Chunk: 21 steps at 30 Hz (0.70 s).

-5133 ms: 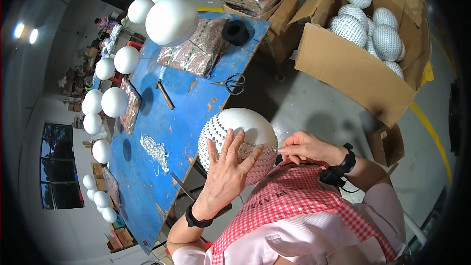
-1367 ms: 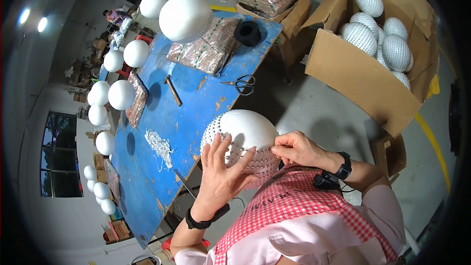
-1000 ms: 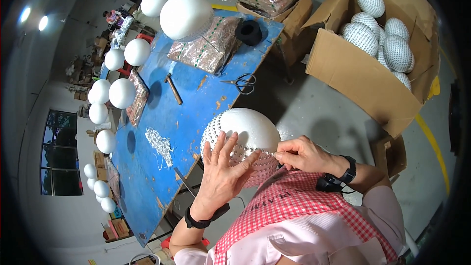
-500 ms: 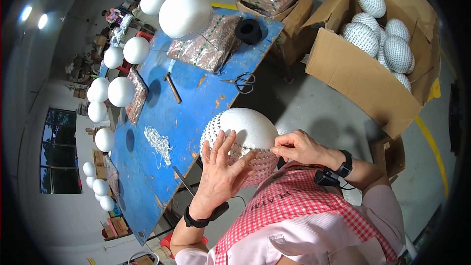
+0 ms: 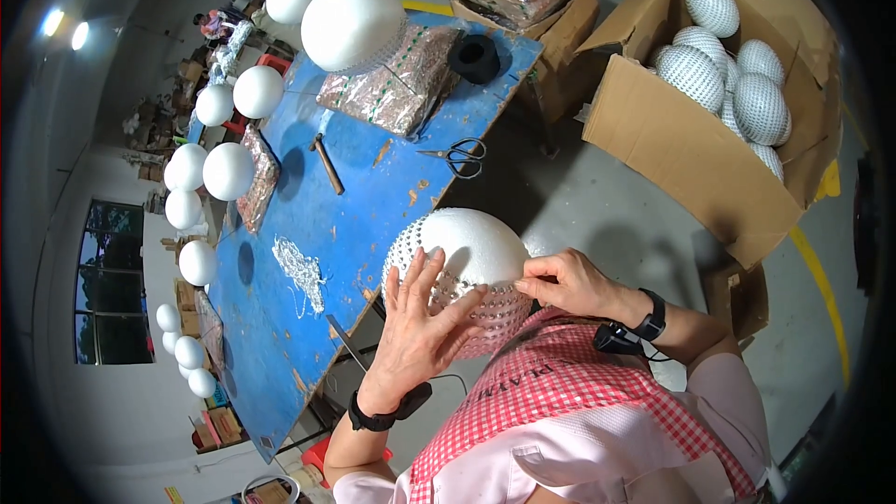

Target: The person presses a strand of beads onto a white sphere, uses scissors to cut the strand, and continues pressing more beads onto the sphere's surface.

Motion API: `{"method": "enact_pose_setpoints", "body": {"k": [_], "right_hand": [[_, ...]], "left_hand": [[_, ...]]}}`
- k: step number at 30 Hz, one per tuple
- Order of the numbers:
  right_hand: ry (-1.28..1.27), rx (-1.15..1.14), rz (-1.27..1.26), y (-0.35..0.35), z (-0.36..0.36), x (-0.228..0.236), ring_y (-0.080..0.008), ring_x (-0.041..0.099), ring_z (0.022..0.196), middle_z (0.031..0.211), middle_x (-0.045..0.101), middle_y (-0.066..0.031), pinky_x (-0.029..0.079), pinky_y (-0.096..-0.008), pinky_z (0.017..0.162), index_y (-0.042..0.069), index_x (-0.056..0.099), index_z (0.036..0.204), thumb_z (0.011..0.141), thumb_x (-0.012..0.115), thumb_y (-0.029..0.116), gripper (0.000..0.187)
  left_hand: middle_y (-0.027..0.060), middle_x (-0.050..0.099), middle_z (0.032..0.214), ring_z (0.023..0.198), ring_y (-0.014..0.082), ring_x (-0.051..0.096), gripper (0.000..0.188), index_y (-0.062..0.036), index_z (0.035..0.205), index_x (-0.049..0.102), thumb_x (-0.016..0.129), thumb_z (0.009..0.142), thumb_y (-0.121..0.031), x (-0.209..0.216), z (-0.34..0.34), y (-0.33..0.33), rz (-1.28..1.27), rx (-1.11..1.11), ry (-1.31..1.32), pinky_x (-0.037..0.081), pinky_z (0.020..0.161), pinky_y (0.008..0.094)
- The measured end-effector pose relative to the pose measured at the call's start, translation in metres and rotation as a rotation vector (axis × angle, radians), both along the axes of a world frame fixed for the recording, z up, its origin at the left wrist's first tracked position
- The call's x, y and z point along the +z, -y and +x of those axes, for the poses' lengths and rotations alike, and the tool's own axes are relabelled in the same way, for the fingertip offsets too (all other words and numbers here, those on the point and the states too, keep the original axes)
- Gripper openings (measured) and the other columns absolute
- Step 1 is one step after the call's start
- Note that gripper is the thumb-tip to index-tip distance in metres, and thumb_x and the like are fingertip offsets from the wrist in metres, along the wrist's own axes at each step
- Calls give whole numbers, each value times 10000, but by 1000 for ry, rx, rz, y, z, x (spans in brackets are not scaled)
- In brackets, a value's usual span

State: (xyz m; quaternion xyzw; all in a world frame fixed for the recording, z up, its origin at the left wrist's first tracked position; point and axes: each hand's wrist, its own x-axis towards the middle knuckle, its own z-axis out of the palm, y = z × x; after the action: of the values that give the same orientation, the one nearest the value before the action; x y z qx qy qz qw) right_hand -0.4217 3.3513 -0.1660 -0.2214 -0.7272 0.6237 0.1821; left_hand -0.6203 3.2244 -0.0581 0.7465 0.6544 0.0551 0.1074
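Observation:
A large white foam ball (image 5: 481,238) rests against my apron, its near and left sides wrapped in rows of small silvery beads. My left hand (image 5: 411,327) lies over the beaded side with its fingers stretched out and spread, thumb toward the bare top. On the ball's right side, my right hand (image 5: 565,282) is closed in a pinch at the edge of the bead rows. What its fingertips hold is too small to make out. A tangle of silvery bead strings (image 5: 299,273) lies on the blue table (image 5: 350,233).
Scissors (image 5: 457,158), a hammer (image 5: 327,164), a black roll (image 5: 474,59) and plastic-wrapped packs (image 5: 392,79) sit on the table. Bare white balls (image 5: 229,171) stand along its far and left sides. At right, an open carton (image 5: 681,154) contains several beaded balls (image 5: 691,75).
Both hands keep nearly the same places on the ball. The view has shifted very slightly.

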Motion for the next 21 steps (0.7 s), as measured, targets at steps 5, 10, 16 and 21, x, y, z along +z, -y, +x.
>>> {"method": "enact_pose_setpoints", "body": {"k": [5, 10, 16, 21], "right_hand": [[-21, 131, -369, -14, -6, -2, -84, 536, 523, 562, 559, -21, 411, -252, 488, 20, 562, 661, 906, 592, 256, 341], [6, 130, -393, -26, -9, -2, -55, 518, 508, 563, 553, 2, 391, -235, 455, 20, 571, 632, 893, 621, 268, 364], [74, 82, -399, -31, -9, -10, -42, 471, 461, 540, 518, 16, 338, -213, 405, 51, 584, 617, 844, 692, 313, 363], [-52, -52, -555, -10, -3, -8, -29, 434, 461, 536, 494, 33, 334, -208, 411, 52, 577, 610, 865, 681, 319, 383]], "left_hand": [[222, 258, 1476, 1372, 432, 236, 673, -230, 1331, 504, 744, 733, -429, -17, -15, -1, 117, 28, 115, 174, 1073, 619], [226, 275, 1461, 1352, 422, 279, 892, -139, 1392, 407, 784, 655, -471, -26, -14, -4, 217, 183, 36, 248, 1068, 589], [230, 288, 1451, 1308, 404, 355, 936, -118, 1407, 378, 793, 641, -460, -40, -19, 0, 224, 337, 428, 380, 1020, 485], [219, 305, 1452, 1300, 401, 363, 932, -105, 1410, 372, 782, 656, -466, -29, -24, 21, 233, 309, 399, 334, 1043, 500]]}}
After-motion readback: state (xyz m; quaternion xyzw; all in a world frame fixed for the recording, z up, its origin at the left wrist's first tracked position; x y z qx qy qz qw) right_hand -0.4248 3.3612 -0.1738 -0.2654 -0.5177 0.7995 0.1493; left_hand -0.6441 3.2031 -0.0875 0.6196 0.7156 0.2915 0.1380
